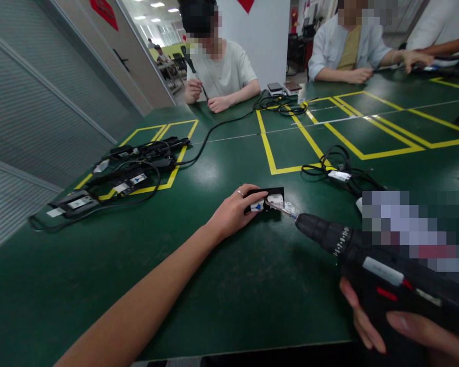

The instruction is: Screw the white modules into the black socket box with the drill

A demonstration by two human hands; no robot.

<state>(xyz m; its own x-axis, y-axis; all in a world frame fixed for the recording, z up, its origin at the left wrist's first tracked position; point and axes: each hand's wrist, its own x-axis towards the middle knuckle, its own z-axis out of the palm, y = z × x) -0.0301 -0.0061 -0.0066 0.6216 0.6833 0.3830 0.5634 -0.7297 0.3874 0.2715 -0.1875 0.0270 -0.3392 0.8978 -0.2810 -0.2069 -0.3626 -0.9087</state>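
My left hand [235, 209] rests on the green table and pins a small black power adapter [268, 200] with white labels by its left end, fingers curled over it. My right hand [386, 326], at the bottom right, grips a black cordless screwdriver [371, 255]. The tool points left and away, and its bit tip touches the adapter's right side. A ring shows on one left finger.
A pile of black adapters with cables [126, 173] lies at the left inside yellow tape marks. Another coiled cable with an adapter [338, 171] lies right of centre. People sit at the far edge [222, 66], [352, 46], with more cables and small boxes [283, 99].
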